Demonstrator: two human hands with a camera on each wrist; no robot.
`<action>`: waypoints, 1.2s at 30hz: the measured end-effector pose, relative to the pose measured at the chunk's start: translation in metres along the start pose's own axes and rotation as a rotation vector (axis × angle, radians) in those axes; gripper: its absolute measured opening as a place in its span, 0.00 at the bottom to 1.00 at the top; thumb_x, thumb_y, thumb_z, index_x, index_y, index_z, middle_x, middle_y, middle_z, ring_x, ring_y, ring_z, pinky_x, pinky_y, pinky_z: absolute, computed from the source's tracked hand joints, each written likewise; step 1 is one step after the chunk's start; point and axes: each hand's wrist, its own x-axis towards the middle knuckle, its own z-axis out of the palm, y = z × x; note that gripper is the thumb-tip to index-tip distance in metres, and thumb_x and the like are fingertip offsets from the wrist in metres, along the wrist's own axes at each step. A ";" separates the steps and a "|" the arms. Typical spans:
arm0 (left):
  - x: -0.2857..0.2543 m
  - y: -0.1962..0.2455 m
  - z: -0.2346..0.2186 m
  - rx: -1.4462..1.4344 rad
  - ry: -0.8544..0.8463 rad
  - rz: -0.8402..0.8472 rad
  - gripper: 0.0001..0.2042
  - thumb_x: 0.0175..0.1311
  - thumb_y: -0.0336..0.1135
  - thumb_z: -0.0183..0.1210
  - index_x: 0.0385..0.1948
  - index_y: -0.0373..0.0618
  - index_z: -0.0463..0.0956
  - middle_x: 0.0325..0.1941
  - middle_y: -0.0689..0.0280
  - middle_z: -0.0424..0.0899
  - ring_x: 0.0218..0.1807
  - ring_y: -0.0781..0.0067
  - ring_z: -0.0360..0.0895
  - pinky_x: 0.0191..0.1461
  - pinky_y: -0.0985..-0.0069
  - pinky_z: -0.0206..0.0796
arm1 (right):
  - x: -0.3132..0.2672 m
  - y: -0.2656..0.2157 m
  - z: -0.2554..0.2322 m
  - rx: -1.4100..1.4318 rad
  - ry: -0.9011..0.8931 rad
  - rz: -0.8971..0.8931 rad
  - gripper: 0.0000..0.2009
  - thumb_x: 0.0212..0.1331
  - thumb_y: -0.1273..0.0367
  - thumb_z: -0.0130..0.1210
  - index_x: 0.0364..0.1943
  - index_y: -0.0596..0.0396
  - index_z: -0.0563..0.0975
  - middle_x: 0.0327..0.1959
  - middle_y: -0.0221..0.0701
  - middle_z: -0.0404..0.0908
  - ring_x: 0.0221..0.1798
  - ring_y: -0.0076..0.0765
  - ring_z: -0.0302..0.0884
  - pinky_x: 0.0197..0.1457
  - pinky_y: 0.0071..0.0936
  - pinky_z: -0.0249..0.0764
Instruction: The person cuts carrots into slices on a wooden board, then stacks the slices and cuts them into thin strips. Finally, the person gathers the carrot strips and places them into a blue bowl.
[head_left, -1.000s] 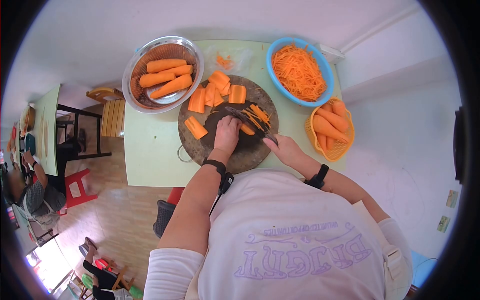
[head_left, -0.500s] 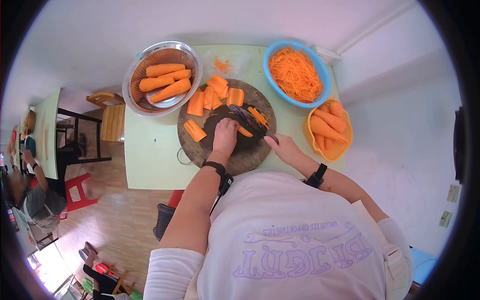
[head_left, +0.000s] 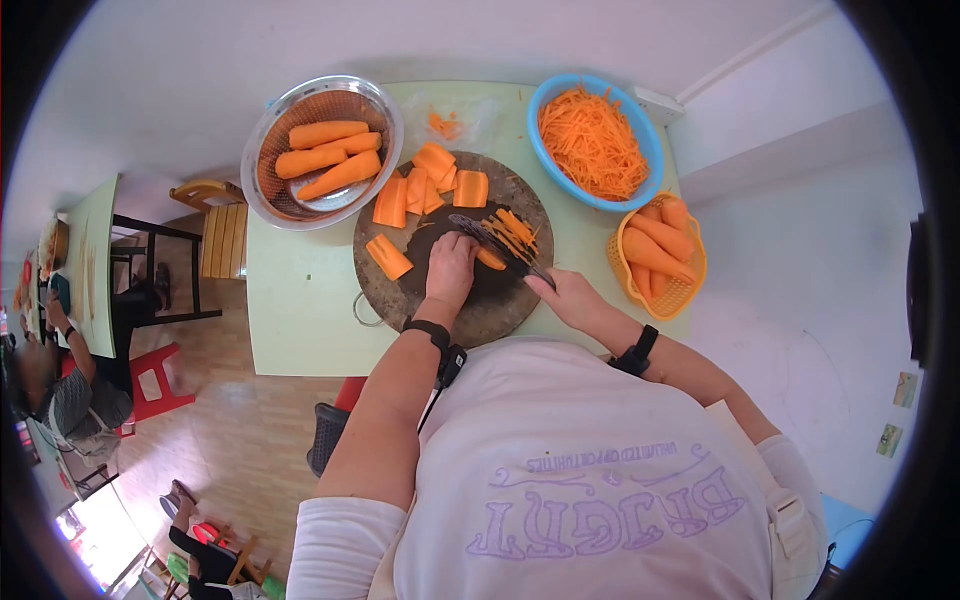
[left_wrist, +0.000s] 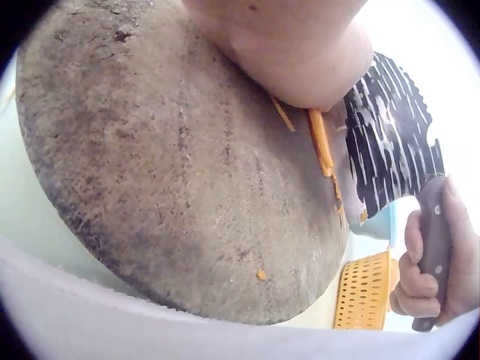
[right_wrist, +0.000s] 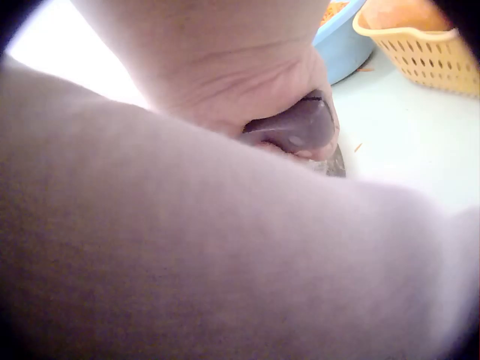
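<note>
— On the round chopping board (head_left: 400,290), how much room is there at the edges?

— The near left part of the board is bare and dark. A cut carrot chunk (head_left: 389,256) lies alone on its left side, and more cut chunks (head_left: 425,187) crowd the far rim. The steel colander (head_left: 262,140) of whole carrots touches the board's far left edge. The blue bowl (head_left: 552,95) of shredded carrot sits just beyond the far right edge, and the yellow basket (head_left: 680,297) of carrots stands at the right, near the table's right edge.

— And the surface, the room?

— A pale green table (head_left: 300,310) with open top to the left of the board. It stands against a white wall; wooden floor, a red stool and another person at a second table are off to the left.

— The hands?

— The left hand (head_left: 451,268) presses down on a carrot piece (head_left: 490,259) at the board's middle, fingers curled over it. The right hand (head_left: 572,297) has its fingers wrapped tight round the dark handle of a cleaver (left_wrist: 394,142), whose blade stands edge-down against the carrot, just beside the left fingertips.

— How does the carrot look?

— Bright orange, a thin slab in the left wrist view, with fine strips (head_left: 515,230) heaped just beyond the blade.
</note>
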 end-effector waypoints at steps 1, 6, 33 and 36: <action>0.000 0.001 -0.001 0.001 0.001 0.001 0.04 0.59 0.31 0.60 0.34 0.45 0.77 0.36 0.61 0.76 0.42 0.57 0.74 0.49 0.64 0.67 | 0.002 0.001 0.000 -0.035 -0.008 0.000 0.26 0.68 0.49 0.45 0.41 0.63 0.77 0.33 0.52 0.79 0.40 0.61 0.77 0.44 0.46 0.71; 0.003 0.006 -0.004 -0.008 0.021 -0.004 0.04 0.57 0.29 0.61 0.31 0.43 0.77 0.33 0.60 0.76 0.41 0.54 0.75 0.48 0.63 0.69 | 0.007 -0.008 0.001 -0.038 -0.011 0.043 0.27 0.68 0.49 0.45 0.41 0.64 0.77 0.34 0.53 0.80 0.42 0.61 0.77 0.45 0.46 0.72; -0.001 0.007 -0.015 -0.003 0.005 0.128 0.04 0.52 0.28 0.62 0.29 0.46 0.79 0.34 0.64 0.76 0.38 0.58 0.73 0.45 0.65 0.68 | -0.003 -0.002 0.005 -0.043 0.041 -0.023 0.27 0.67 0.48 0.46 0.39 0.64 0.77 0.34 0.53 0.80 0.40 0.61 0.78 0.44 0.47 0.72; -0.001 0.007 -0.014 -0.006 0.003 0.120 0.04 0.53 0.28 0.62 0.30 0.46 0.79 0.34 0.64 0.76 0.38 0.58 0.74 0.45 0.65 0.68 | -0.004 -0.004 0.004 -0.050 0.032 -0.012 0.27 0.67 0.48 0.46 0.38 0.64 0.77 0.34 0.53 0.80 0.40 0.61 0.78 0.44 0.46 0.72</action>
